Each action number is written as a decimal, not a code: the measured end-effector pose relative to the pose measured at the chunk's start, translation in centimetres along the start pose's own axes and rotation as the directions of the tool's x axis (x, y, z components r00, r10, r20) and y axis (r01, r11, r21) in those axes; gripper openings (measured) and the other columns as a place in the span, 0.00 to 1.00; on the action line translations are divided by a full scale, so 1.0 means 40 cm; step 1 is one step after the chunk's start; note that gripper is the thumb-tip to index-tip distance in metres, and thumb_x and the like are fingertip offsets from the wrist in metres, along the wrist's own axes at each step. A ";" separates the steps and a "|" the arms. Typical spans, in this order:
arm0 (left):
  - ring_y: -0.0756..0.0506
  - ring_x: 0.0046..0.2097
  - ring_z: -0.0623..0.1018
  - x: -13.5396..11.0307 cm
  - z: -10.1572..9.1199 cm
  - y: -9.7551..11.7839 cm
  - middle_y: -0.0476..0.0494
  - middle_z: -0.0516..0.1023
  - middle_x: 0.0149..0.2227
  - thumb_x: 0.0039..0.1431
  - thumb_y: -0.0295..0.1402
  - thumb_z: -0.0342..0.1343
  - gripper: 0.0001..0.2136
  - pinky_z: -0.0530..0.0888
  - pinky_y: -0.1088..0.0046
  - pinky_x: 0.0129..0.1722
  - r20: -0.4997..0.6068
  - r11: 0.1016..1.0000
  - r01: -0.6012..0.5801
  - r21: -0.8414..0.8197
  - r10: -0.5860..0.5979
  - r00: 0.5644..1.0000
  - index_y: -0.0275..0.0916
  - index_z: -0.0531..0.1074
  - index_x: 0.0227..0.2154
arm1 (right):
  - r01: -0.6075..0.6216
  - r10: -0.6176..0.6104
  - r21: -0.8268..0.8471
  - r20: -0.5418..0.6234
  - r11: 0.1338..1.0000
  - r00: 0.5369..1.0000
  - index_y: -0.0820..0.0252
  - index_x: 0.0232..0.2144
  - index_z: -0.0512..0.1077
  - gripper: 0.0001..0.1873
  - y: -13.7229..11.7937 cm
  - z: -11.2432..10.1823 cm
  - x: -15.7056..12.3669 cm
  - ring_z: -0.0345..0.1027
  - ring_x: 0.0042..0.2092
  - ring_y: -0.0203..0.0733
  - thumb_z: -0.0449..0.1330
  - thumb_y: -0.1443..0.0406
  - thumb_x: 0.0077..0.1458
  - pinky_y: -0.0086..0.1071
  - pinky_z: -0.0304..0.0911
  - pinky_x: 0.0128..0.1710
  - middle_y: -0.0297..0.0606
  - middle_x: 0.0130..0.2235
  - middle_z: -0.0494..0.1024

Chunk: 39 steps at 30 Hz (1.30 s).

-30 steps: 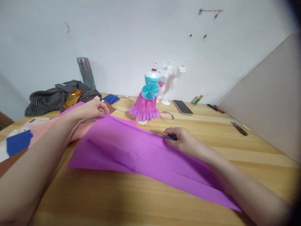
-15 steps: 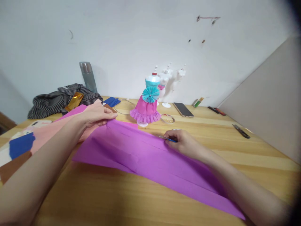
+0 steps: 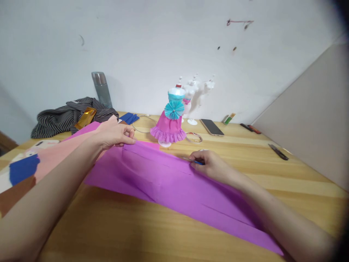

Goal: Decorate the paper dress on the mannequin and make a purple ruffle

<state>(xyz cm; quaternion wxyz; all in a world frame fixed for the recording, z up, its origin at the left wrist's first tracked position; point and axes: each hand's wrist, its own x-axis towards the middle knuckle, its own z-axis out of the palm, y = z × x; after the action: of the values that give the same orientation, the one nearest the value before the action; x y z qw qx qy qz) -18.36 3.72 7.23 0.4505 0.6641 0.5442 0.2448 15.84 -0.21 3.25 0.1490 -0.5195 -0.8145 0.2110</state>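
Note:
A large purple paper sheet [image 3: 169, 182] lies creased across the wooden table [image 3: 114, 229]. My left hand [image 3: 116, 134] pinches its far left corner, fingers closed on the edge. My right hand [image 3: 211, 165] rests on the sheet's far edge, closed around small blue-handled scissors [image 3: 192, 161] whose tip points left along the paper. Just behind stands a small dress form in a pink and turquoise paper dress [image 3: 170, 122].
Pink, blue and brown paper sheets [image 3: 24, 169] lie at the left. A striped cloth [image 3: 65, 114], a metal flask [image 3: 101, 88], white mannequin stands [image 3: 199, 91], a phone [image 3: 212, 127], a tape ring [image 3: 194, 137] and black snips [image 3: 277, 151] sit along the back. A grey panel [image 3: 313, 120] bounds the right.
My left hand has slid a little right along the purple sheet's far edge and pulled it flatter. My right hand with the scissors has barely moved.

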 end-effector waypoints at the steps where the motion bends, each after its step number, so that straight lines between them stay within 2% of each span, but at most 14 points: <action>1: 0.57 0.19 0.58 0.003 0.004 -0.003 0.57 0.61 0.20 0.42 0.29 0.63 0.11 0.54 0.82 0.18 0.013 1.000 0.009 -0.028 -0.009 1.000 0.38 0.64 0.22 | 0.004 -0.004 0.004 0.001 1.000 1.000 0.59 0.20 0.66 0.08 -0.001 0.000 0.000 0.57 0.24 0.34 0.52 0.63 0.46 0.28 0.49 0.25 0.30 0.21 0.65; 5: 0.57 0.19 0.60 0.014 0.029 -0.009 0.56 0.67 0.24 0.40 0.24 0.59 0.15 0.53 0.82 0.17 0.054 0.992 0.028 -0.122 -0.022 0.998 0.39 0.69 0.34 | 0.020 -0.020 0.028 0.003 0.999 1.000 0.59 0.20 0.66 0.07 -0.005 0.002 -0.002 0.55 0.24 0.33 0.52 0.63 0.46 0.28 0.48 0.25 0.30 0.20 0.63; 8: 0.58 0.18 0.57 0.017 0.055 -0.006 0.54 0.68 0.25 0.38 0.22 0.56 0.15 0.49 0.81 0.16 0.072 0.978 0.075 -0.196 -0.062 0.995 0.37 0.70 0.34 | 0.056 -0.057 0.056 0.012 0.997 0.998 0.59 0.19 0.64 0.07 -0.009 0.004 -0.003 0.53 0.24 0.33 0.52 0.64 0.46 0.28 0.48 0.25 0.29 0.20 0.61; 11: 0.58 0.17 0.56 0.011 0.074 0.005 0.54 0.66 0.22 0.42 0.28 0.58 0.11 0.49 0.80 0.16 0.118 0.968 0.142 -0.207 -0.119 0.986 0.36 0.71 0.32 | 0.069 -0.071 0.070 0.024 0.995 0.997 0.59 0.19 0.63 0.06 -0.011 0.006 -0.004 0.53 0.24 0.33 0.51 0.65 0.45 0.28 0.48 0.26 0.29 0.20 0.61; 14: 0.58 0.17 0.56 0.000 0.080 0.020 0.55 0.62 0.19 0.45 0.38 0.62 0.13 0.49 0.80 0.16 0.194 0.981 0.135 -0.136 -0.107 0.975 0.34 0.71 0.29 | 0.064 -0.065 0.069 0.013 0.996 0.998 0.59 0.19 0.64 0.06 -0.009 0.007 -0.004 0.54 0.24 0.33 0.52 0.65 0.45 0.28 0.48 0.26 0.29 0.20 0.61; 16: 0.57 0.18 0.57 -0.007 0.082 0.027 0.54 0.63 0.20 0.44 0.41 0.64 0.15 0.50 0.80 0.16 0.229 0.995 0.088 -0.040 -0.077 0.970 0.34 0.73 0.29 | 0.064 -0.065 0.068 0.005 0.996 0.998 0.59 0.19 0.64 0.07 -0.006 0.008 -0.004 0.53 0.24 0.33 0.52 0.65 0.46 0.28 0.48 0.25 0.28 0.20 0.60; 19: 0.56 0.19 0.60 -0.010 0.086 0.031 0.52 0.66 0.20 0.42 0.39 0.65 0.13 0.53 0.80 0.16 0.228 0.994 0.046 0.099 -0.068 0.971 0.34 0.73 0.26 | 0.062 -0.063 0.062 0.014 0.996 0.998 0.59 0.20 0.65 0.07 -0.005 0.009 -0.005 0.54 0.24 0.33 0.52 0.65 0.47 0.28 0.47 0.26 0.28 0.20 0.61; 22: 0.55 0.18 0.58 -0.007 0.089 0.028 0.54 0.63 0.16 0.42 0.39 0.63 0.11 0.52 0.79 0.15 0.225 0.991 0.048 0.126 -0.076 0.972 0.35 0.72 0.21 | 0.059 -0.060 0.057 0.019 0.997 0.998 0.60 0.21 0.66 0.07 -0.011 0.007 -0.006 0.54 0.24 0.33 0.52 0.65 0.47 0.28 0.48 0.26 0.29 0.21 0.62; 27: 0.55 0.19 0.61 -0.005 0.068 0.019 0.53 0.66 0.18 0.43 0.35 0.62 0.08 0.56 0.79 0.18 0.262 0.990 -0.010 0.139 -0.027 0.965 0.35 0.75 0.23 | 0.068 -0.070 0.067 0.030 0.995 0.997 0.59 0.20 0.65 0.08 -0.017 0.004 -0.006 0.53 0.24 0.32 0.52 0.64 0.48 0.28 0.48 0.25 0.28 0.20 0.61; 30: 0.53 0.23 0.66 -0.006 0.050 0.016 0.50 0.72 0.22 0.43 0.34 0.62 0.08 0.61 0.78 0.22 0.230 0.984 -0.046 0.174 0.005 0.973 0.36 0.77 0.26 | 0.067 -0.069 0.061 0.023 0.996 0.997 0.59 0.20 0.66 0.08 -0.011 0.005 -0.005 0.54 0.24 0.32 0.52 0.64 0.48 0.28 0.48 0.25 0.29 0.20 0.61; 32: 0.52 0.25 0.68 -0.007 0.041 0.017 0.49 0.73 0.24 0.43 0.34 0.62 0.07 0.63 0.78 0.24 0.218 0.976 -0.060 0.208 0.013 0.976 0.35 0.77 0.25 | 0.067 -0.068 0.056 0.015 0.996 0.998 0.59 0.20 0.66 0.08 -0.006 0.007 -0.004 0.54 0.24 0.32 0.53 0.65 0.48 0.28 0.48 0.25 0.29 0.20 0.62; 39: 0.52 0.26 0.67 -0.026 0.025 0.043 0.51 0.70 0.21 0.44 0.32 0.58 0.04 0.61 0.78 0.24 0.191 0.912 -0.110 0.395 0.035 0.981 0.37 0.73 0.22 | 0.068 -0.070 0.063 0.029 0.996 0.997 0.59 0.20 0.66 0.08 -0.011 0.005 -0.005 0.53 0.24 0.32 0.53 0.65 0.48 0.28 0.49 0.25 0.28 0.20 0.62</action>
<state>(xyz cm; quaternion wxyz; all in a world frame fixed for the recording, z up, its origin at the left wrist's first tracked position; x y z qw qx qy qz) -16.97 2.38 8.43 0.3417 0.7819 0.5147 0.0829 15.47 -0.59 3.30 0.1595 -0.4828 -0.8272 0.2390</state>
